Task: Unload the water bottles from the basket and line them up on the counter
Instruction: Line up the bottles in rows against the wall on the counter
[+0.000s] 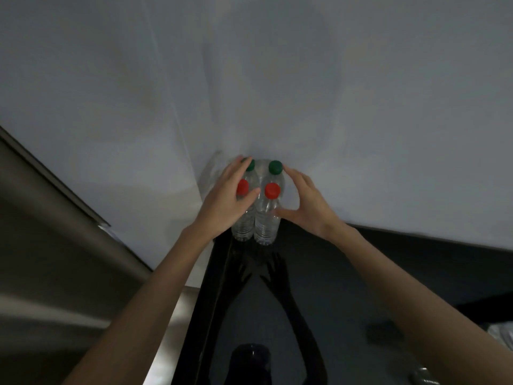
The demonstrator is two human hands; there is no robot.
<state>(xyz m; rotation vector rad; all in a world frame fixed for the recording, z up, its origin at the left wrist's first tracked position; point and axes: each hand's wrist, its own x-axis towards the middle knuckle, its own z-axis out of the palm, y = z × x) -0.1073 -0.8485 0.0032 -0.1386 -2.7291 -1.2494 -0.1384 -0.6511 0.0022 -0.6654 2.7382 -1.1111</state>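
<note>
- We count four clear water bottles upright in a tight two-by-two block at the back of the glossy black counter, against the white wall: red-capped pair in front, green-capped pair behind.
- Left hand spread wide over the left bottles, thumb near the red cap.
- Right hand open, fingers curved against the right bottles.
- Counter reflects both arms; a steel appliance stands left.
</note>
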